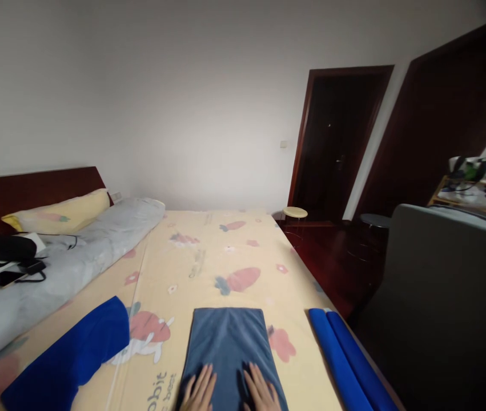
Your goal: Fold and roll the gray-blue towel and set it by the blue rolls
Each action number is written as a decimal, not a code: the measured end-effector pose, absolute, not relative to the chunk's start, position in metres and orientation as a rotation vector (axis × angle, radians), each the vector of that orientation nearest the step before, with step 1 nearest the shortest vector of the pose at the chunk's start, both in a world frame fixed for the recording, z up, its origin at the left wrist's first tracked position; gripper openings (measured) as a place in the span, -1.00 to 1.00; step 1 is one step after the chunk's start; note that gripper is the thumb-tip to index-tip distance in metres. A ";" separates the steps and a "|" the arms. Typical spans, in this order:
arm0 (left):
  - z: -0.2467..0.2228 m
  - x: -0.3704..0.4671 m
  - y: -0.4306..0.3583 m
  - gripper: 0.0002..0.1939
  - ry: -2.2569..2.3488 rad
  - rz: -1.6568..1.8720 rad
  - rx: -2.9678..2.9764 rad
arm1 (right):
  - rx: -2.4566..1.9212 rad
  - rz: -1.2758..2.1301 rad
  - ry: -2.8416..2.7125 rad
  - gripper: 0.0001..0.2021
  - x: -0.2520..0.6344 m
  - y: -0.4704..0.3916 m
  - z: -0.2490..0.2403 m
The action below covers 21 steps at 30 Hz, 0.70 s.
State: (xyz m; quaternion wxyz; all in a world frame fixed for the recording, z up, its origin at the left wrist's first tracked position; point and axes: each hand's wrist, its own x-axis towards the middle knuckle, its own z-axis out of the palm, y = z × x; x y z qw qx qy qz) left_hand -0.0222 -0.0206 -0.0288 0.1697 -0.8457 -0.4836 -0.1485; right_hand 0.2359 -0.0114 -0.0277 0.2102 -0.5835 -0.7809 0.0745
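Now both hands flat, fingers spread, on folded grey-blue towel [228, 342]; L hand [200, 393] & R hand [262, 393] just apart; 2 blue rolls [345, 359] right of R hand; blue cloth [71, 357] left of L hand.

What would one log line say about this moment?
left hand flat on folded grey-blue cloth | right hand flat on it | bed | blue rolls right

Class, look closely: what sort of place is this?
Most likely a bedroom in a home: a bed with a printed sheet, a pillow by the dark headboard, and a doorway.
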 end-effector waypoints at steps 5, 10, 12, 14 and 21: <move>0.001 0.024 0.037 -0.20 -1.550 -0.415 -2.470 | -1.441 0.340 -2.335 -0.41 0.206 0.040 -0.012; 0.000 -0.052 0.041 -0.42 -1.687 -0.413 -2.357 | -1.652 0.196 -2.172 -0.50 0.282 0.054 -0.028; -0.003 -0.076 0.037 -0.43 -1.676 -0.421 -2.316 | -1.684 0.168 -2.158 -0.52 0.305 0.054 -0.034; 0.000 -0.080 0.037 -0.41 -1.672 -0.442 -2.246 | -1.643 0.156 -2.193 -0.50 0.306 0.056 -0.032; 0.028 0.005 0.090 -0.34 -1.513 -0.407 -2.409 | -1.246 0.230 -2.402 -0.42 0.210 0.093 0.018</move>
